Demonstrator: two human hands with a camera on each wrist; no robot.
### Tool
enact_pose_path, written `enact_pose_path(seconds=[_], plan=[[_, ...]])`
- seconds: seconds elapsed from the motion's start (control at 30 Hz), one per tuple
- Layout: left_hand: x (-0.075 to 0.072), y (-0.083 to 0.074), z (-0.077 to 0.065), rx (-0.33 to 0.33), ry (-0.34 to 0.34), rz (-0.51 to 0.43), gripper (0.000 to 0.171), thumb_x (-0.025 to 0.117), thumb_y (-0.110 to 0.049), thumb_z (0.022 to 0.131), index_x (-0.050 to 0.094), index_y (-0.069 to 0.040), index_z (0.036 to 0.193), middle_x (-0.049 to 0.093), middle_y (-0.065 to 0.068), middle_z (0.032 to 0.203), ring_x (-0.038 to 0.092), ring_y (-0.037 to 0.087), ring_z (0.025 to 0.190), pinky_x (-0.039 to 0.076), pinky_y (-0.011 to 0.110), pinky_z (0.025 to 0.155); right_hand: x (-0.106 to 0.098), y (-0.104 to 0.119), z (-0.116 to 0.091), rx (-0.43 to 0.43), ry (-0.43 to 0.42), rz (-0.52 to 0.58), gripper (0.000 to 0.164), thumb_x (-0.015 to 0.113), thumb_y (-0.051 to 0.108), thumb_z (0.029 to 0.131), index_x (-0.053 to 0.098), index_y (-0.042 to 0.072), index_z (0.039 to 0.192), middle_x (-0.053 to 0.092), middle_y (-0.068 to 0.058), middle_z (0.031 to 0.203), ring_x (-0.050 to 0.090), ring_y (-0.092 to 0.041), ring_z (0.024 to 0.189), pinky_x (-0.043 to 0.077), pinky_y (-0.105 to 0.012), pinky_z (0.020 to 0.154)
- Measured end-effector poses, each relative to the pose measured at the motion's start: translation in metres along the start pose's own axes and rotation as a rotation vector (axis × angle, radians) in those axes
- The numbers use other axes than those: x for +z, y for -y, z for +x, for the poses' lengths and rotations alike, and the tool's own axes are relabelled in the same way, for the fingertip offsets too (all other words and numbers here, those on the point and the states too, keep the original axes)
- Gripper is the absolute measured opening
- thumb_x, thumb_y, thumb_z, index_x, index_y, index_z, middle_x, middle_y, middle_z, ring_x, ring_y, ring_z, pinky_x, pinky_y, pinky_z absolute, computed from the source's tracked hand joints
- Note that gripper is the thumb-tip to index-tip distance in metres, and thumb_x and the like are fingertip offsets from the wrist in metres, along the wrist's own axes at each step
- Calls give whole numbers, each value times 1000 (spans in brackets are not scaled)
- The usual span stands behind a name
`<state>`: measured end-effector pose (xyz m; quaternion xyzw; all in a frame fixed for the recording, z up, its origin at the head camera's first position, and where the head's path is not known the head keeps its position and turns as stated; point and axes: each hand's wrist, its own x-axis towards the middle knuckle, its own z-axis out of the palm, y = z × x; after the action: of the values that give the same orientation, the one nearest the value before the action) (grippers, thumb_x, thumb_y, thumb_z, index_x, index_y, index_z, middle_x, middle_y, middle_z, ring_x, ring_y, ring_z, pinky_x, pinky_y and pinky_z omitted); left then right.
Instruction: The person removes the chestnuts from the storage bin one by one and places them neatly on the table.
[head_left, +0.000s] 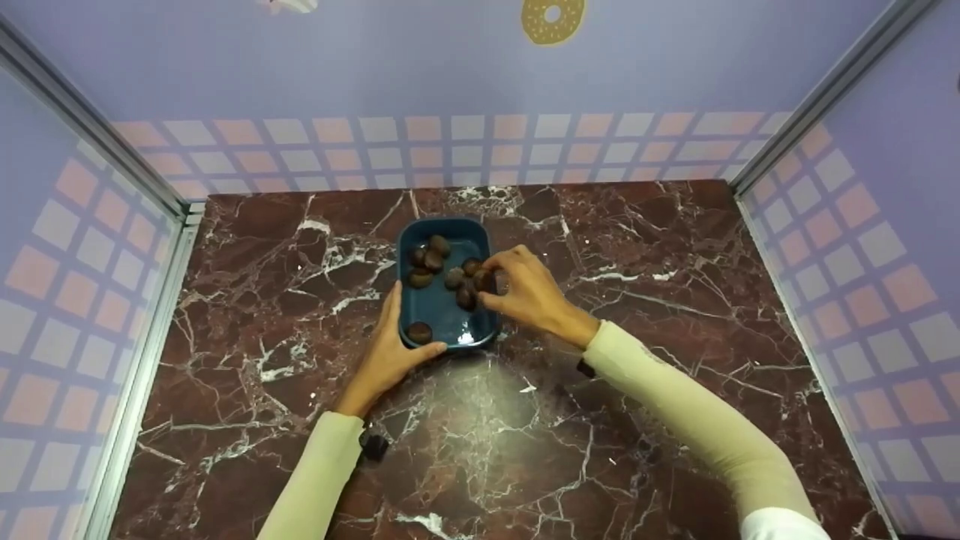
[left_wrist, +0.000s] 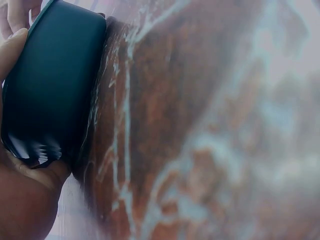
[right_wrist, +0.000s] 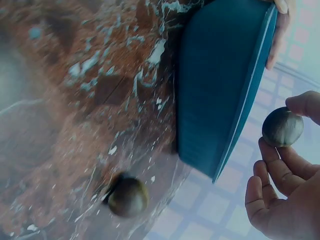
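A blue rectangular dish [head_left: 437, 306] stands on the table with several brown chestnuts [head_left: 433, 261] inside. Along its left side and near left corner, my left hand [head_left: 391, 346] grips it, thumb at the near rim. My right hand [head_left: 531, 291] is over the dish's right rim. In the right wrist view its thumb and fingertips pinch one chestnut [right_wrist: 283, 127] outside the dish wall. Another chestnut [right_wrist: 127, 196] appears beside the dish in that view, on or just above the tabletop; the right hand hides that spot in the head view.
The dark red marbled tabletop [head_left: 480, 450] extends around the dish. Checked lilac panels stand behind it [head_left: 450, 75] and at both sides, with metal rails along the corners. Dark wrist straps [head_left: 373, 445] sit at the sleeve cuffs.
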<state>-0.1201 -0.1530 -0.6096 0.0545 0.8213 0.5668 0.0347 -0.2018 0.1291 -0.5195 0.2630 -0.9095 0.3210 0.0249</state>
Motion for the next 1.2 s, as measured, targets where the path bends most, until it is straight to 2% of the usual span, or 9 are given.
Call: enact_pose_path(seconds=[0.17, 0.4, 0.6, 0.87, 1.0, 1.2], plan=[[0, 0, -1, 5, 5, 8, 134, 97, -38, 87, 3, -13, 179, 1, 20, 184, 7, 42, 169, 18, 70, 130, -13, -10, -7, 67, -46, 59, 40, 89, 18, 87, 75, 3, 121, 73, -13, 118, 64, -32, 112, 55, -48, 97], [1, -1, -1, 24, 0, 9, 137, 98, -43, 84, 3, -13, 179, 2, 20, 184, 8, 40, 169, 18, 68, 130, -28, -34, -15, 165, -116, 125, 42, 87, 12, 85, 74, 0, 123, 71, -20, 118, 66, -44, 107, 54, -52, 94], [1, 1, -1, 37, -9, 7, 138, 99, -42, 83, 4, -12, 179, 5, 18, 184, 10, 40, 169, 19, 67, 130, -37, -57, -24, 198, -163, 164, 41, 92, 11, 84, 76, -1, 120, 74, -20, 118, 65, -41, 113, 50, -53, 99], [0, 3, 1, 40, -16, 12, 139, 100, -43, 82, 5, -13, 179, 6, 20, 184, 11, 40, 168, 19, 66, 131, -32, -97, -38, 285, -186, 195, 35, 89, 9, 84, 78, -1, 116, 75, -18, 110, 68, -40, 103, 50, -46, 92], [0, 3, 0, 32, -18, 19, 140, 100, -45, 81, 5, -14, 179, 7, 19, 184, 12, 40, 168, 20, 67, 130, -26, -113, -43, 324, -183, 194, 37, 87, 9, 85, 78, -2, 119, 75, -21, 110, 70, -39, 103, 50, -48, 95], [0, 3, -2, 26, -11, 13, 138, 99, -44, 84, 3, -15, 179, 3, 20, 184, 8, 41, 169, 19, 70, 129, -19, -127, -48, 356, -162, 241, 41, 86, 7, 90, 77, -3, 128, 76, -23, 120, 72, -40, 111, 53, -53, 104]])
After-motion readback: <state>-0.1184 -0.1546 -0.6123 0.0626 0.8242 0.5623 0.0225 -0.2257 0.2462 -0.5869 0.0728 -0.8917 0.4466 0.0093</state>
